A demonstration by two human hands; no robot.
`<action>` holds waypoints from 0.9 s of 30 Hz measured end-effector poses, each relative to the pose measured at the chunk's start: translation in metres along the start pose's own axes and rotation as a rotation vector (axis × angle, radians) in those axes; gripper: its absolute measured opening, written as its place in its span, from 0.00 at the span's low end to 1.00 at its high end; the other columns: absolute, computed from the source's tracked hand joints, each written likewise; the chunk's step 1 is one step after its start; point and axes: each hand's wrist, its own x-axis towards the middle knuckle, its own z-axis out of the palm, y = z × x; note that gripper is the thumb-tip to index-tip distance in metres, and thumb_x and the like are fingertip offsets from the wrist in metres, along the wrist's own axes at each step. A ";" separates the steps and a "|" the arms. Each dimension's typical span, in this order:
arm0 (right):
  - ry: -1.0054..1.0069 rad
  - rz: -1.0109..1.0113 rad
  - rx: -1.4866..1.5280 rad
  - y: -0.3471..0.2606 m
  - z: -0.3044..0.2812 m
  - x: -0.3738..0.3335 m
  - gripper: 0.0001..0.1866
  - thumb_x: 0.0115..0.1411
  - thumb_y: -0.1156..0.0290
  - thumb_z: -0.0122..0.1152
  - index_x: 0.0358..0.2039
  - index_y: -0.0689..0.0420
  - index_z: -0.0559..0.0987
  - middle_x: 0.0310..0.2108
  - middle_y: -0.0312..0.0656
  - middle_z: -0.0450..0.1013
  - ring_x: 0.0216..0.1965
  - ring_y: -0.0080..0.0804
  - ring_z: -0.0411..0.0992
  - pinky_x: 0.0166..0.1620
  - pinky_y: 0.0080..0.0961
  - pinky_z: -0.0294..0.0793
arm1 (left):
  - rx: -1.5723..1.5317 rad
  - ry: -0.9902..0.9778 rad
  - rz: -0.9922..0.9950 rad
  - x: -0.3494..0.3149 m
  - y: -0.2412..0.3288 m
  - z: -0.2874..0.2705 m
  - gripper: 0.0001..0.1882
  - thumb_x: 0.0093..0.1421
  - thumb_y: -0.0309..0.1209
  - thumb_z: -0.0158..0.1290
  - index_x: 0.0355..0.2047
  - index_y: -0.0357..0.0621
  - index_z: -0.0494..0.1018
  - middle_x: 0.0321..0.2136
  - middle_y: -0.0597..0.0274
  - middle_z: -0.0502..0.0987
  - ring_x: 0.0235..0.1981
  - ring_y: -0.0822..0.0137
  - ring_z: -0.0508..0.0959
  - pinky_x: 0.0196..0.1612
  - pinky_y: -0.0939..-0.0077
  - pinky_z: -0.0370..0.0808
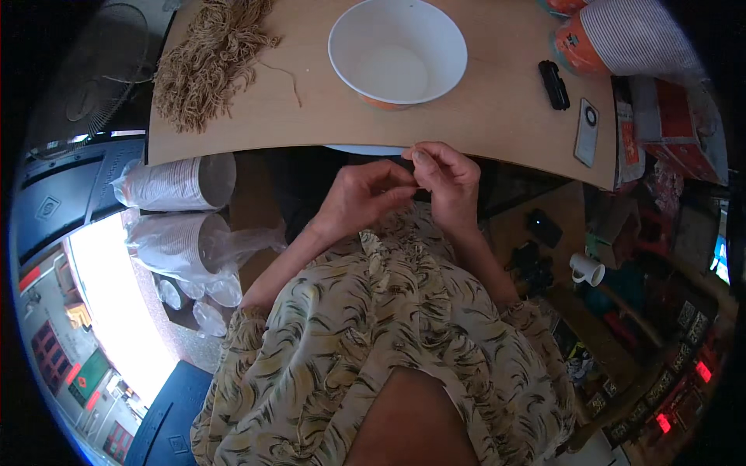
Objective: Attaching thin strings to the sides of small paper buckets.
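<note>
My left hand (361,196) and my right hand (451,182) meet just off the table's near edge, over my lap. The right thumb and forefinger press together in a pinch. The left fingers curl in, their tips close to the right hand. Whatever lies between the fingertips is too small to make out. Beyond them on the table stands a large white bowl (388,66), its inside bare as far as I can see. To its left lies a tangled heap of tan strings (206,66), with one loose strand (289,78) trailing toward the bowl.
At the table's right are a black clip-like object (554,85), a phone (587,132) and stacked paper bowls (637,35). More stacked bowls (167,183) in plastic sit below left. A white mug (587,269) is at lower right. A pale rim (365,150) shows under the table edge.
</note>
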 end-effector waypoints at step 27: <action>-0.091 0.045 0.029 -0.010 -0.019 -0.006 0.06 0.65 0.74 0.63 0.37 0.64 0.79 0.27 0.30 0.75 0.28 0.12 0.68 0.32 0.14 0.67 | 0.023 0.215 0.097 0.018 0.029 -0.020 0.05 0.62 0.28 0.62 0.33 0.39 0.80 0.27 0.68 0.79 0.27 0.81 0.74 0.29 0.83 0.71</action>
